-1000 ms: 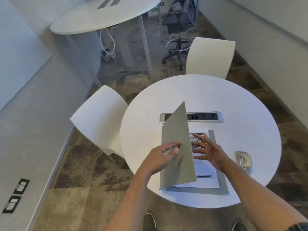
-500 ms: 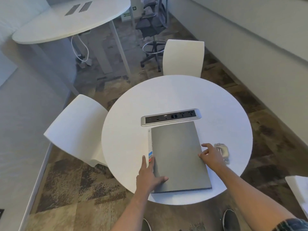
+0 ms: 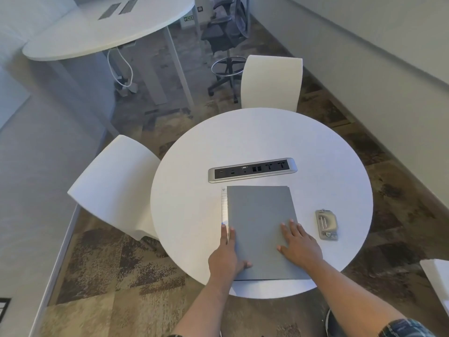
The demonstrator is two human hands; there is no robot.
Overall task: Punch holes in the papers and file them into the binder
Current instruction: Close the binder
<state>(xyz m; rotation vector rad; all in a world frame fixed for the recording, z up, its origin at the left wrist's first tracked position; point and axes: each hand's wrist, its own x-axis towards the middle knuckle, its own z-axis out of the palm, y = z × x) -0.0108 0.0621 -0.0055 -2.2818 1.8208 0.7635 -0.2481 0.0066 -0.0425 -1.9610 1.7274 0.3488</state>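
One closed grey binder (image 3: 261, 227) lies under two flat hands, left hand (image 3: 224, 257) and right hand (image 3: 300, 244), fingers straight, beside one hole punch (image 3: 326, 224).

Both bare forearms reach forward from the bottom of the frame. The left hand (image 3: 224, 260) lies with fingers (image 3: 227, 235) stretched straight ahead and thumb splayed to the right. The right hand (image 3: 300, 244) lies palm-down, fingers together, flat and extended.

An office meeting room: round white table (image 3: 267, 132) with a built-in socket strip (image 3: 252, 170) beyond the hands, shell chairs (image 3: 271, 81), a swivel stool (image 3: 228, 35) farther off.
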